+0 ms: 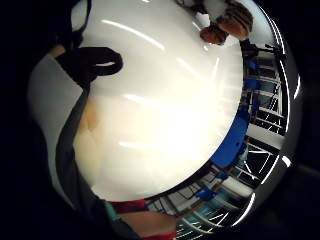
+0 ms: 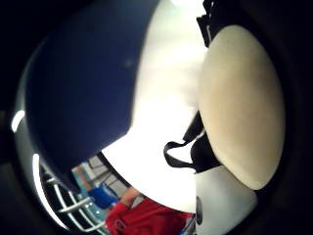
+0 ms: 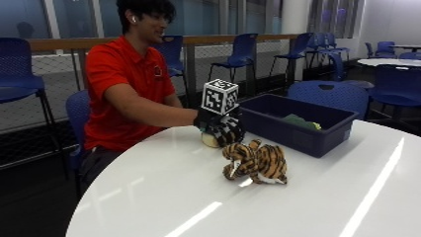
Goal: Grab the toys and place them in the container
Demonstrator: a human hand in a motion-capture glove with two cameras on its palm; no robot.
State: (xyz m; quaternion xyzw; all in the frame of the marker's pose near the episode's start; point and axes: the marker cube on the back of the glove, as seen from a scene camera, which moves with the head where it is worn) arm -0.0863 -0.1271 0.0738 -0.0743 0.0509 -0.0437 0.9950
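Toys are partly away: we see something green in the blue container [image 3: 299, 129], the tiger [image 3: 256, 162] waits on the table [image 3: 342, 197] near it, and our gloved hand [image 3: 220, 129] curls round a cream toy [image 3: 210, 140].

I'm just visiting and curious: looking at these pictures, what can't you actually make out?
- The pale toy under the gloved right hand: outside view, the hand covers most of it, so its kind and the grip are unclear.
- Contents of the blue container: its wall hides all but something green.
- Tiger toy: little finger side palm view, cut off at the edge.
- Thumb side palm view: a dark blue surface fills it, too close to identify.
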